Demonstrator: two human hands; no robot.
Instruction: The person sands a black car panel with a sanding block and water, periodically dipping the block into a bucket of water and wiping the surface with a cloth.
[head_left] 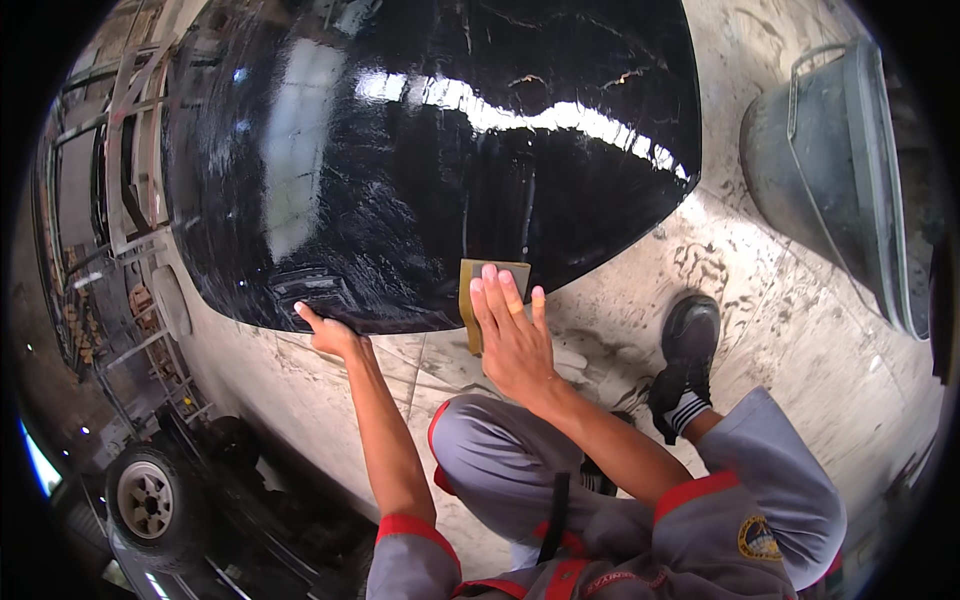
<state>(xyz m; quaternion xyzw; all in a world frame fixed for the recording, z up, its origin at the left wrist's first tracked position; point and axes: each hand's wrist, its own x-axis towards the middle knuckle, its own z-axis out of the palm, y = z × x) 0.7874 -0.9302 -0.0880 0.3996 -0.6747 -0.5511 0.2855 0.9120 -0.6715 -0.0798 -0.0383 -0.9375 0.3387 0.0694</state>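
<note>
A large, glossy black car hood panel (400, 200) lies before me, wet and streaked, with bright reflections across it. At its near edge, my right hand (517, 345) presses a folded piece of brown-backed sandpaper (471, 300) against the surface. The fingers lie extended over the sheet; its lower part hangs past the panel's edge, and my thumb is hidden. Further left, my left hand (338, 335) grips the same edge, one digit on top and the other fingers out of sight beneath.
At the right stands a large grey bucket (815, 170) with a wire handle. My shoe (690, 335) is on the pale, stained tile floor (620, 330). Metal frames (125, 150) stand along the left, above a wheel with a tyre (148, 500) at the lower left.
</note>
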